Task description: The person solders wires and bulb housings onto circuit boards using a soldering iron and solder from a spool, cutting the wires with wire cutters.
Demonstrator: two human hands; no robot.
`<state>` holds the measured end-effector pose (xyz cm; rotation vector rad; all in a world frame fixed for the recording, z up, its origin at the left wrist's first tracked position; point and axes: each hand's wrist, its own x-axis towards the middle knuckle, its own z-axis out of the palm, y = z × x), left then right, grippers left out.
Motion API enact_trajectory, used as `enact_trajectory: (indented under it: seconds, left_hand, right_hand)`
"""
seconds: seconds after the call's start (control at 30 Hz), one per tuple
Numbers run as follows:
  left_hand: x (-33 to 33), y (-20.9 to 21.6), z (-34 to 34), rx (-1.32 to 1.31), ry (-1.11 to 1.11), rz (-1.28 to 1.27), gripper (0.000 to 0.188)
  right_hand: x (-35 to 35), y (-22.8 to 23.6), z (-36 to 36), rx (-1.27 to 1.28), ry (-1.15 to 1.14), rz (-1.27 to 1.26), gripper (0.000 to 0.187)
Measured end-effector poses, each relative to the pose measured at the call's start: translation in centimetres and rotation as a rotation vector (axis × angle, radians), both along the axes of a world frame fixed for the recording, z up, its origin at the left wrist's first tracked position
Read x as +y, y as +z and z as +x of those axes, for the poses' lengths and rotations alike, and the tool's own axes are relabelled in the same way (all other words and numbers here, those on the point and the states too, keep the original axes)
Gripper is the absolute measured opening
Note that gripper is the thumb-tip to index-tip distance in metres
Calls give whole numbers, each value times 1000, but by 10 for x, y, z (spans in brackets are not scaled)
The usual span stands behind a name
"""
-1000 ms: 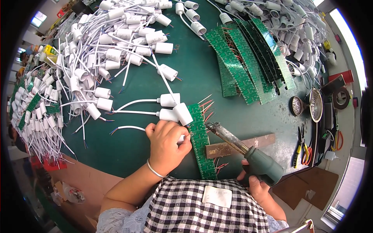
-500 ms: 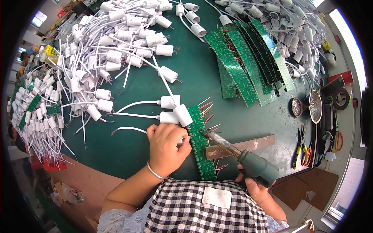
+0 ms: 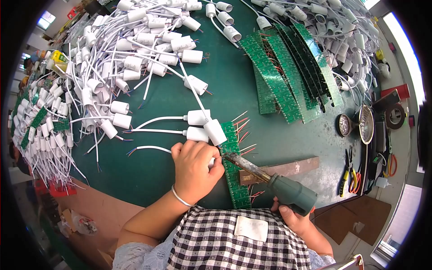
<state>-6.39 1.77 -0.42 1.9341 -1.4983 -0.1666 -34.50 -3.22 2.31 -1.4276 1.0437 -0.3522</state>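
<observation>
My left hand (image 3: pixel 195 168) is closed around a white lamp socket (image 3: pixel 211 162), mostly hidden by the fingers, at the left edge of a green circuit-board strip (image 3: pixel 232 177). A white cable with bared wire ends trails out to the left of that hand. In my right hand (image 3: pixel 292 216) is a soldering iron (image 3: pixel 290 193) with a dark green handle. Its tip is at the strip's left edge, close to my left fingertips; whether it touches is hard to tell. Further up the strip, white sockets (image 3: pixel 215 132) lie against its left edge. Red and white wires stick out on its right side.
A brown metal bar (image 3: pixel 288 169) lies across the strip. Heaps of white corded sockets (image 3: pixel 148 40) fill the far left and far right. Stacked board strips (image 3: pixel 274 76) lie at the back. Pliers (image 3: pixel 345 173) and metal dishes (image 3: pixel 365 123) are on the right.
The soldering iron has moved left, its tip going from the middle of the strip to its left edge beside my left fingers. My left hand has shifted only slightly.
</observation>
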Motion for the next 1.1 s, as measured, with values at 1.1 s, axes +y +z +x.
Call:
enact_trajectory:
  seconds: [1.1]
  left_hand:
    - [-108, 47, 126, -301, -301, 535, 35]
  right_hand:
    - [3, -9, -4, -326, -217, -125, 57]
